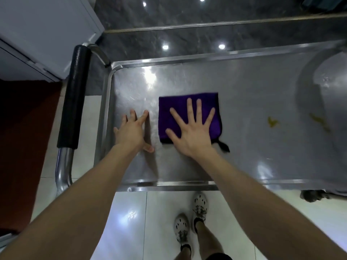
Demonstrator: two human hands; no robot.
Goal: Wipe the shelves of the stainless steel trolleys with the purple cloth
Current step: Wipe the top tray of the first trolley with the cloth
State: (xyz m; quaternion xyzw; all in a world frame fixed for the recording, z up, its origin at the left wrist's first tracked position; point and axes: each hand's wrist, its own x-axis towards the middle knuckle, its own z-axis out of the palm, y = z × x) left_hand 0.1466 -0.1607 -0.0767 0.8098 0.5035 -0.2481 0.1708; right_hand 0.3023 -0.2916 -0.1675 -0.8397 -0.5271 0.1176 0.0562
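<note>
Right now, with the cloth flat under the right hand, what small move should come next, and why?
Probably slide the right hand and purple cloth rightward across the shelf: a yellowish smear lies on the steel to the cloth's right. The left hand rests flat on the shelf.

glossy scuffed stainless steel trolley shelf (244, 94), soft matt purple cloth (169, 109), black padded handle (75, 94), shiny pale floor tiles (129, 218)
</note>
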